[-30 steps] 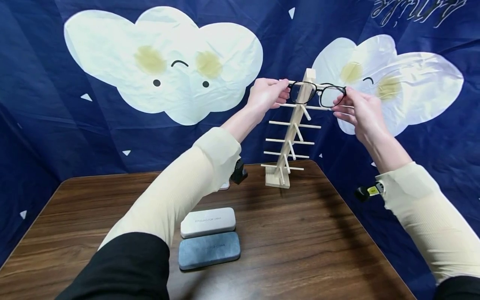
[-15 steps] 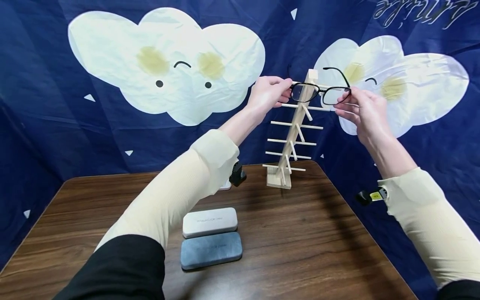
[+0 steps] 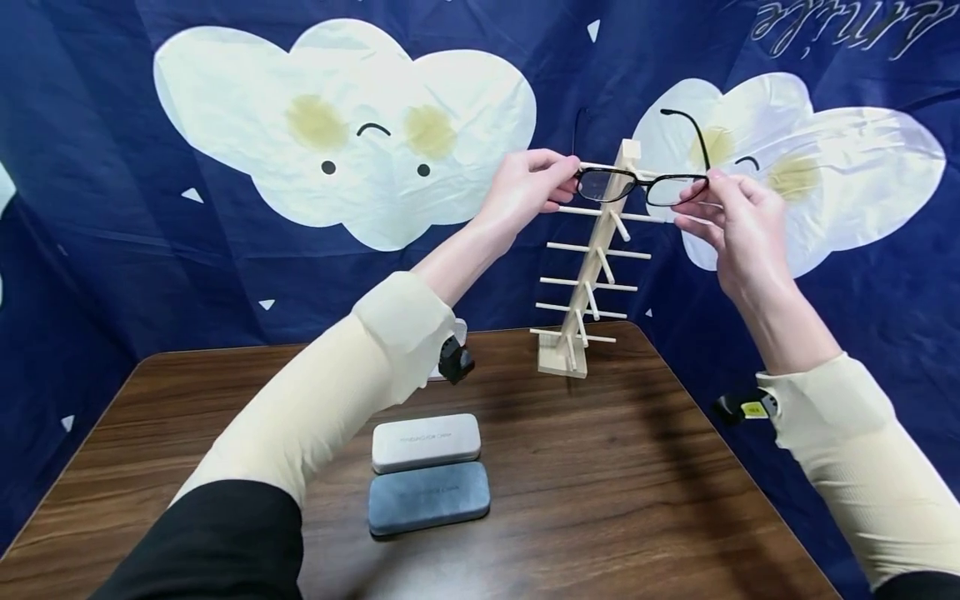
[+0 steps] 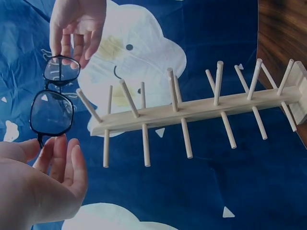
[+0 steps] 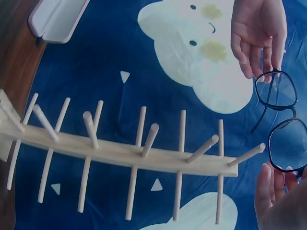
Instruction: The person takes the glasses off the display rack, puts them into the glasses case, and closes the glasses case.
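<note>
A pair of black-framed glasses is held up in front of the top of a wooden peg rack. My left hand pinches its left end near the hinge, and my right hand pinches the right end. Both temples are unfolded and point up and away in the head view. From the left wrist view, the glasses appear apart from the rack's top end. The right wrist view has the lenses close to the topmost peg; contact cannot be told.
On the brown table lie a white glasses case and a blue one, both closed. An open pale case stands farther back, mostly hidden by my left wrist in the head view. Blue cloth with clouds hangs behind.
The glasses have tilted, so their temples now rise into view above the lenses. My right hand has shifted slightly right; both hands keep their hold.
</note>
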Available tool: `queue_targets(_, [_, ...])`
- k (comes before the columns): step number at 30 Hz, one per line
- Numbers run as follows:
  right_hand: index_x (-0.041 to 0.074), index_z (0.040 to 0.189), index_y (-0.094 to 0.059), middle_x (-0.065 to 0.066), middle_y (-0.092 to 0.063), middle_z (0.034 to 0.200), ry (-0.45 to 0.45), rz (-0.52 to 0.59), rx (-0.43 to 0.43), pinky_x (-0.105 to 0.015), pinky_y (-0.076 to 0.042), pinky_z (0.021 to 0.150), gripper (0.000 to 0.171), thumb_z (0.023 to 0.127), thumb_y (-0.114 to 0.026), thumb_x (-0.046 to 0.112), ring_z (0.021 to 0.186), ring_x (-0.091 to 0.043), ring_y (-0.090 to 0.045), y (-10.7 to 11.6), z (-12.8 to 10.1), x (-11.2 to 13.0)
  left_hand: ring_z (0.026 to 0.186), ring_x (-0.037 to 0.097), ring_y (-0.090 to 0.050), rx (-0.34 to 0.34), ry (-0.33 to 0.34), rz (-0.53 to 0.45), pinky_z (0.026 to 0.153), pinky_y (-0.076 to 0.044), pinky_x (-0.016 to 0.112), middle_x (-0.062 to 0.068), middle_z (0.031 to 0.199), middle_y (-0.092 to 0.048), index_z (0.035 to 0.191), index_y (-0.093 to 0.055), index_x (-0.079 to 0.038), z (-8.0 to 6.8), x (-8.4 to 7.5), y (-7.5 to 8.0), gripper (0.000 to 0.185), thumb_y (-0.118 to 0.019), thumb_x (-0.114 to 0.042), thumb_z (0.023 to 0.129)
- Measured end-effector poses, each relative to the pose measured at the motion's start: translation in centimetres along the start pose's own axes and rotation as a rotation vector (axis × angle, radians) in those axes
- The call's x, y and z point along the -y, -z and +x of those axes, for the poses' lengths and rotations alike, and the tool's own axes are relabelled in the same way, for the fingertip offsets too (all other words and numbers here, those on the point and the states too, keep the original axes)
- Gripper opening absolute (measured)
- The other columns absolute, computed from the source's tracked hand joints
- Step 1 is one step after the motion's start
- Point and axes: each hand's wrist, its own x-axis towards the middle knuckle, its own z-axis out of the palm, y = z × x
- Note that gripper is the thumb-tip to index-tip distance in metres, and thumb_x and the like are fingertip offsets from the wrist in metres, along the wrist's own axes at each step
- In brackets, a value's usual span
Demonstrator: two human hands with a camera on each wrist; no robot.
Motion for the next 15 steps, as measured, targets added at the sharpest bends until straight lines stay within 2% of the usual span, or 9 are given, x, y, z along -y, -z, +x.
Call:
queue_targets(7, [-0.004,0.089,-0.067,-0.013,-0.076,0.085,0.088,0.032,0.007,-0.03,-0.064,0.066,0.017,0.096,-0.072,0.011,0.073,-0.022,-0.075,-1.6,-1.5,-1.0,0.095,0.02,-0.073,0.008,-0.041,0.025,0.085,-0.06,0.028,0.01,0.101,-0.074,0.116,-0.072,-0.002,-1.8,0.3,1.7,0.027,-0.061,-0.023,0.103])
queue_targets(11, [-0.004,0.093,-0.068,-0.015,-0.077,0.085,0.111,0.056,0.035,-0.03,-0.064,0.066,0.014,0.096,-0.072,0.009,0.073,-0.022,-0.075,-2.6,-2.5,-2.0,0.103,0.026,-0.074,0.009,-0.054,0.05,0.088,-0.06,0.03,0.012,0.108,-0.075,0.118,-0.072,-0.003,-3.4,0.7,3.2,0.028,-0.061,-0.023,0.103])
queue_targets(15, [-0.005,0.094,-0.068,-0.016,-0.077,0.086,0.115,0.078,0.075,-0.03,-0.064,0.068,0.011,0.096,-0.07,0.007,0.075,-0.023,-0.076,-3.7,-3.6,-3.3,0.104,0.024,-0.074,0.004,-0.052,0.073,0.089,-0.06,0.028,0.013,0.115,-0.075,0.119,-0.072,-0.002,-5.2,1.4,4.9,0.027,-0.062,-0.021,0.103])
